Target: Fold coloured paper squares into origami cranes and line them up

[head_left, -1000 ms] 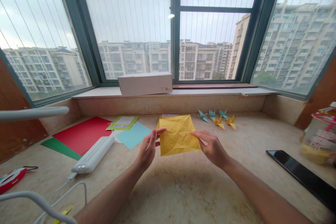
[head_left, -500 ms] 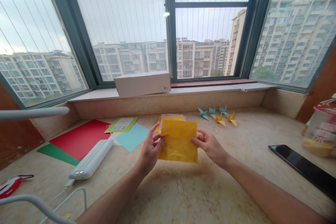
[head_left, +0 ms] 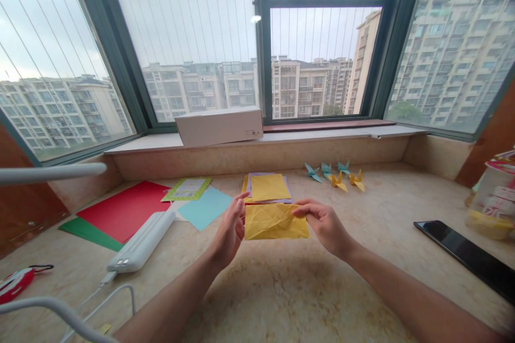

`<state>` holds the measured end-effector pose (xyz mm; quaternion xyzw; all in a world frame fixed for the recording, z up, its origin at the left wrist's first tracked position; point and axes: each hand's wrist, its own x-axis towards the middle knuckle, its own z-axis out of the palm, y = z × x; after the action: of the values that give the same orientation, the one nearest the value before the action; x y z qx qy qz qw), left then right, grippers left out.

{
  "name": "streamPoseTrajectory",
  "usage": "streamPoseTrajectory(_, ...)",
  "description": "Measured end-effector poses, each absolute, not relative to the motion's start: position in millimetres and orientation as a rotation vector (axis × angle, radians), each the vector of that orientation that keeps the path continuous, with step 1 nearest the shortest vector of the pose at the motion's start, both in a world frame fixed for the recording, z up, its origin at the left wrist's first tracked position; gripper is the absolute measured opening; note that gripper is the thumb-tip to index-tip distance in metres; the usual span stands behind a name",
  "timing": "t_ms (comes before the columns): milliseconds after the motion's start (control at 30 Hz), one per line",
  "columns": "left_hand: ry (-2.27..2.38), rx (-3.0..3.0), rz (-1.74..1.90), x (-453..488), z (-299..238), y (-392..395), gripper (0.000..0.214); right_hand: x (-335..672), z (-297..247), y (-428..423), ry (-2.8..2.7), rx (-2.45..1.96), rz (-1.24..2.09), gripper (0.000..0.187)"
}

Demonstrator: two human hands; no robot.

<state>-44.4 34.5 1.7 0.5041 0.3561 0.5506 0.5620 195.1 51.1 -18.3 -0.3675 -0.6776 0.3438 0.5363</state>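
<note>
yellow paper (head_left: 276, 222): was upright sheet | now folded, lower, half as tall | hands closer

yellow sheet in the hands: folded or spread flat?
Folded, it seems: the yellow sheet shows as a short, wide, creased strip; right hand pinches one end, left hand touches the other.

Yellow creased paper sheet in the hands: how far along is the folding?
Done: five folded paper cranes, three teal and two yellow, stand further back. In hand: the yellow creased paper sheet, folded over, pinched by the right hand with the left hand at its left edge. Left: the stack of flat yellow and purple squares behind it.
</note>
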Motion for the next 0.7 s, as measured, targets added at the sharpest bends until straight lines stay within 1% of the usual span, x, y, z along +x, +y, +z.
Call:
streamPoseTrajectory(100,0.893,1.227,1.175,-43.6,-1.0,33.3,0.074,192.9,-14.8,43.9,-1.658,-0.844,0.843,0.028)
streamPoseTrajectory(167,0.919,1.245,1.136,-43.1,-3.9,34.0,0.08,191.6,-12.1,40.1,-1.618,-0.809,0.976,0.027)
streamPoseTrajectory(233,0.916,1.255,1.151,-42.4,-6.2,35.5,0.073,190.4,-10.0,38.2,-1.541,-0.749,1.148,0.034)
streamPoseTrajectory(333,0.903,1.269,1.23,-41.7,-7.7,38.2,0.053,189.1,-7.4,37.8,-1.467,-0.647,1.327,0.057)
streamPoseTrajectory(433,0.967,1.265,1.333,-42.2,-7.8,39.7,0.04,188.1,-5.3,37.1,-1.475,-0.621,1.39,0.062)
streamPoseTrajectory(533,1.03,1.254,1.401,-42.7,-7.5,39.3,0.037,186.2,-5.7,35.6,-1.571,-0.594,1.342,0.067)
streamPoseTrajectory(600,1.015,1.245,1.421,-42.0,-7.1,38.4,0.036,184.4,-8.0,35.0,-1.648,-0.611,1.249,0.06)
streamPoseTrajectory(700,0.9,1.189,1.431,-39.3,-6.5,37.0,0.042,184.1,-12.2,35.7,-1.726,-0.718,0.978,0.036)
